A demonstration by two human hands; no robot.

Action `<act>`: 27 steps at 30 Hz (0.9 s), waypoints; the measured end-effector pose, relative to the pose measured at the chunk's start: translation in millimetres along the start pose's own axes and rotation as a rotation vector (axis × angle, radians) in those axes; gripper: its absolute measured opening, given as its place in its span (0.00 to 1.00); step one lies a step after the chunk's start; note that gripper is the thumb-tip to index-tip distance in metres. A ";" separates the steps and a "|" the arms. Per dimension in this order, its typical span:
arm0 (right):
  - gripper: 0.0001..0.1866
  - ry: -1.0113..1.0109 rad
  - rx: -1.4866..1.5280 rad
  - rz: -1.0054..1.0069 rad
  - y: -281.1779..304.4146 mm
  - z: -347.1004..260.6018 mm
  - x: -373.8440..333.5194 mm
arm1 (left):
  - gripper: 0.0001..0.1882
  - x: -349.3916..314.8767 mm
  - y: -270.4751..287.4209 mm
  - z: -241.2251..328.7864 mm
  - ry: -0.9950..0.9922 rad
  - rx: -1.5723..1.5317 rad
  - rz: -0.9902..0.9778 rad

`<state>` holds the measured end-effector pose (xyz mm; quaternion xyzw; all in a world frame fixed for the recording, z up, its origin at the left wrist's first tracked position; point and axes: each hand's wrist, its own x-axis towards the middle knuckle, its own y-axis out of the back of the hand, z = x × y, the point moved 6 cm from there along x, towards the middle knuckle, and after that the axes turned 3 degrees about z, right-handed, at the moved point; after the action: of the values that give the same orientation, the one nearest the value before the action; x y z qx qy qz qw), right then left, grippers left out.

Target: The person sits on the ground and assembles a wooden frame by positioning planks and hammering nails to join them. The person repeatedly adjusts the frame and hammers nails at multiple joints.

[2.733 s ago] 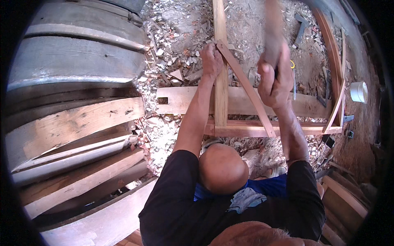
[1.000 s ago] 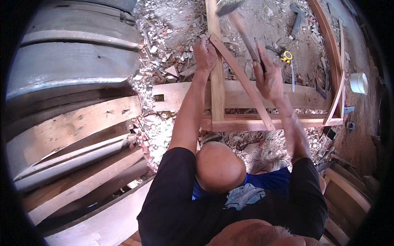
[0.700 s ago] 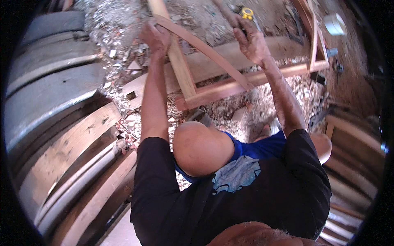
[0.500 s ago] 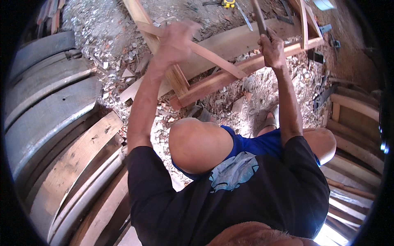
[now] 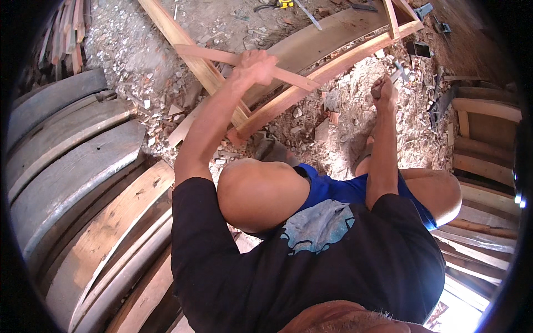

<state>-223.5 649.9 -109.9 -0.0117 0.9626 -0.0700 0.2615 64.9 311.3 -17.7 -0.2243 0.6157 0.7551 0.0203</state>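
A thin wooden strip (image 5: 297,79) lies slantwise across the corner of a wooden frame, spanning its left beam (image 5: 194,58) and its near beam (image 5: 333,69). My left hand (image 5: 255,67) is closed around the middle of this strip, fingers curled over it. To the right of the frame, my right hand (image 5: 384,91) grips a hammer by its handle. The hammer's metal head (image 5: 398,71) points up and away from me, apart from the wood. Part of the handle is hidden in my fist.
Curved boards (image 5: 83,161) are stacked at the left, and more timber (image 5: 483,161) stands at the right. Beyond the frame lie a yellow tape measure (image 5: 285,3) and a thin metal blade (image 5: 308,15). Wood chips cover the ground. A dark box-like piece (image 5: 419,50) lies near the frame's right end.
My right hand has come down and right, and the hammer has swung from above the frame to beside it. My left hand has settled lower on the strip. The whole view has shifted slightly.
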 end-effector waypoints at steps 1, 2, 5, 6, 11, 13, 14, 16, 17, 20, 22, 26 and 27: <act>0.09 -0.082 0.041 0.005 9.1 13.1 6.9 | 0.16 0.0 -0.1 -1.6 -0.027 -0.008 -0.011; 0.09 -0.138 0.031 0.032 15.7 26.4 7.6 | 0.17 -0.7 -0.4 -3.5 -0.057 -0.012 0.012; 0.09 0.054 -0.433 0.178 41.7 42.5 7.8 | 0.18 2.5 -1.3 -3.5 -0.117 -0.007 0.050; 0.12 0.363 -0.875 0.260 44.6 33.4 2.9 | 0.17 3.3 -1.8 -0.9 -0.117 0.007 0.047; 0.39 1.002 -1.306 -0.147 -96.4 -30.7 -107.0 | 0.14 -13.7 -16.4 -5.6 0.038 -0.030 0.098; 0.36 0.973 -1.347 -0.506 -160.1 -24.8 -149.7 | 0.14 -13.9 -9.5 -2.0 0.045 -0.057 0.159; 0.34 0.913 -1.547 -0.710 -187.2 -2.7 -169.4 | 0.14 -14.5 -9.1 -0.6 0.014 -0.062 0.214; 0.27 1.263 -1.488 -0.869 -225.7 38.6 -228.3 | 0.15 -12.7 -13.4 -1.5 -0.045 -0.071 0.329; 0.26 1.137 -1.586 -1.036 -237.8 68.7 -226.4 | 0.16 -8.2 -14.5 -1.1 -0.075 -0.032 0.279; 0.24 0.810 -1.641 -1.141 -257.3 80.3 -236.6 | 0.17 -6.0 -21.0 -12.4 -0.069 0.042 0.189; 0.21 0.771 -1.644 -1.131 -256.2 81.6 -236.6 | 0.16 0.8 -20.4 -11.6 -0.014 0.047 0.221; 0.18 0.886 -1.591 -1.242 -261.6 97.0 -227.0 | 0.25 5.6 -26.3 -18.3 0.041 0.115 0.166; 0.18 0.886 -1.515 -1.293 -266.6 103.6 -220.0 | 0.26 4.2 -26.1 -20.1 0.050 0.105 0.182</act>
<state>15.0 385.7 -50.4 -0.6474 0.5765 0.4190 -0.2701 75.4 297.6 -46.1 -0.1850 0.6727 0.7146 -0.0518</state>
